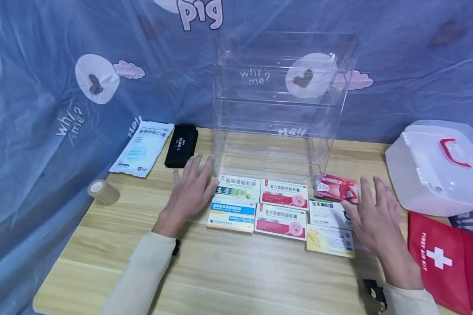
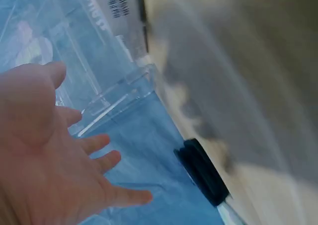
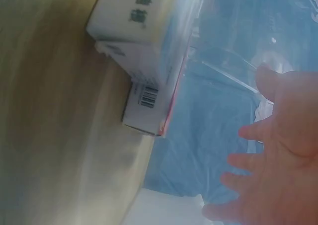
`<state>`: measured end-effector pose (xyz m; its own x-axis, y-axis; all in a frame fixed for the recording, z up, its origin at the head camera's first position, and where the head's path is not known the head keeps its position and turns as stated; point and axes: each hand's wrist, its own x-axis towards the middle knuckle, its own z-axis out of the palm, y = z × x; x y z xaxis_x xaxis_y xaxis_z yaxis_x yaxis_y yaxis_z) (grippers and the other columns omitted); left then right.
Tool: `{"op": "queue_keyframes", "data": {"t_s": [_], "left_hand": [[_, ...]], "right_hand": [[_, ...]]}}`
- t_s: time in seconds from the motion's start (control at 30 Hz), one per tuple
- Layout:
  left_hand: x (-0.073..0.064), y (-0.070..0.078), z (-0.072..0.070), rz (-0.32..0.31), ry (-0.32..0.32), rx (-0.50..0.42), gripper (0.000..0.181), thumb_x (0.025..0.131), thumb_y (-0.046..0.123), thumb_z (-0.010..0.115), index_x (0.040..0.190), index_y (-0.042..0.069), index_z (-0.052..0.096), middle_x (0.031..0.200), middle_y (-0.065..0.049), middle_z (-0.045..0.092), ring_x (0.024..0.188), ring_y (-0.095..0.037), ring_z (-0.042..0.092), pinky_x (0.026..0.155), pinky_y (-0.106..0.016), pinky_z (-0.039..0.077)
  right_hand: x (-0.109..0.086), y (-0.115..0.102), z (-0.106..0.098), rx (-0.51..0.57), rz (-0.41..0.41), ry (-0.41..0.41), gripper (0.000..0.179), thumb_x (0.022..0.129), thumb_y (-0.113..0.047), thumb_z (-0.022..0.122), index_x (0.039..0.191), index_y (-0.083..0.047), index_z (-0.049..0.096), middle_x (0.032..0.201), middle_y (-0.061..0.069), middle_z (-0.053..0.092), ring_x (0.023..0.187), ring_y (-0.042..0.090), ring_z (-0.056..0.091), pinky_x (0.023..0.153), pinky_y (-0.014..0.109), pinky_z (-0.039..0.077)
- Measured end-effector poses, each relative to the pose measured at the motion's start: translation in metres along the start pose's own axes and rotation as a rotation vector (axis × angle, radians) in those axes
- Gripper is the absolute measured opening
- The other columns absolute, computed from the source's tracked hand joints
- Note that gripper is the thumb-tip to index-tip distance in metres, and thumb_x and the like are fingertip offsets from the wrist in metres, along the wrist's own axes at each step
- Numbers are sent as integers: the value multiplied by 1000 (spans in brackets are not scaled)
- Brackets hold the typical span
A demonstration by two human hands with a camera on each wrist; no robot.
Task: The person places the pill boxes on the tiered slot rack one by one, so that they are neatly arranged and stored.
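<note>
Several flat medicine boxes lie side by side in front of a clear acrylic shelf rack (image 1: 276, 103). My left hand (image 1: 190, 186), fingers spread, hovers by the left end of the group, nearest a green-and-white box (image 1: 238, 187) and a blue-and-orange box (image 1: 231, 215). Two red-and-white boxes (image 1: 284, 193) fill the middle. On the right, my right hand (image 1: 378, 214) is spread near a red box (image 1: 336, 187), a white box (image 1: 329, 214) and a yellow box (image 1: 330, 240). Neither hand holds anything. In the right wrist view, box ends (image 3: 144, 106) show beside the spread right hand (image 3: 278, 150).
A mask packet (image 1: 143, 148) and a black case (image 1: 182, 145) lie at the back left, near a tan tape roll (image 1: 104, 192). At the right are a white lidded box (image 1: 437, 170) with a red handle and a red first aid pouch (image 1: 443, 262). Printed blue cloth hangs behind.
</note>
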<state>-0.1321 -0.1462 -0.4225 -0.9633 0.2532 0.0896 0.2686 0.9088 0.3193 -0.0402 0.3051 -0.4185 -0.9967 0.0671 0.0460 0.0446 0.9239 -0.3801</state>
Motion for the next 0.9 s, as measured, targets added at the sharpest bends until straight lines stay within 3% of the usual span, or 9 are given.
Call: {"op": "queue_keyframes", "data": {"t_s": [0.07, 0.27, 0.33, 0.4, 0.53, 0.6, 0.67, 0.77, 0.9], "left_hand": [[14, 3, 2, 1, 39, -116, 75, 112, 43, 51, 175, 28, 13, 179, -19, 22, 166, -41, 21, 123, -80, 24], [58, 8, 12, 8, 258, -455, 79, 112, 22, 52, 176, 25, 5, 177, -17, 28, 161, -38, 34, 124, -64, 38], [66, 8, 14, 10, 314, -485, 78, 112, 17, 51, 176, 24, 6, 174, -17, 36, 152, -38, 48, 116, -61, 47], [70, 8, 15, 13, 348, -490, 76, 112, 12, 50, 175, 23, 10, 164, -19, 49, 128, -38, 64, 98, -58, 56], [73, 9, 16, 3, 358, -462, 72, 113, 9, 47, 175, 25, 14, 147, -21, 63, 92, -36, 62, 74, -51, 52], [73, 10, 16, -8, 347, -450, 71, 113, 10, 45, 175, 28, 14, 155, -19, 59, 100, -37, 63, 79, -52, 53], [73, 10, 17, -19, 337, -447, 71, 114, 12, 44, 175, 31, 13, 167, -14, 49, 121, -37, 65, 92, -53, 57], [72, 10, 18, -31, 312, -451, 70, 115, 14, 43, 175, 32, 12, 174, -9, 40, 147, -36, 55, 112, -55, 52], [71, 9, 18, -50, 289, -447, 69, 115, 15, 43, 175, 31, 13, 175, -8, 37, 153, -36, 48, 118, -56, 48]], "right_hand": [[2, 0, 2, 7, -7, 6, 86, 111, -44, 53, 172, -4, 8, 176, 34, -1, 160, 60, 0, 123, 83, 4], [10, 0, 10, 25, -4, -32, 87, 110, -45, 56, 173, -6, 10, 176, 34, 0, 160, 61, 3, 122, 83, 7], [15, 1, 12, 26, -2, -51, 88, 110, -44, 58, 173, -5, 11, 175, 35, 1, 159, 61, 4, 121, 84, 9], [21, 4, 14, 15, 3, -70, 89, 109, -45, 59, 172, -4, 12, 174, 36, 3, 159, 61, 6, 120, 84, 12], [38, 15, 14, -6, 0, -98, 90, 109, -48, 57, 171, 0, 13, 172, 40, 7, 157, 63, 10, 117, 85, 19], [48, 21, 13, 3, 1, -112, 89, 110, -49, 55, 170, 1, 13, 171, 41, 8, 156, 65, 12, 115, 87, 21], [57, 26, 11, 22, 8, -138, 89, 110, -50, 53, 170, 1, 12, 171, 41, 7, 156, 65, 11, 114, 88, 21], [67, 32, 9, 40, 33, -204, 88, 112, -51, 50, 171, 1, 10, 172, 41, 4, 156, 65, 8, 114, 88, 20], [74, 36, 5, 32, 56, -332, 89, 112, -52, 48, 170, 4, 9, 169, 43, 7, 154, 67, 10, 114, 87, 22]]}}
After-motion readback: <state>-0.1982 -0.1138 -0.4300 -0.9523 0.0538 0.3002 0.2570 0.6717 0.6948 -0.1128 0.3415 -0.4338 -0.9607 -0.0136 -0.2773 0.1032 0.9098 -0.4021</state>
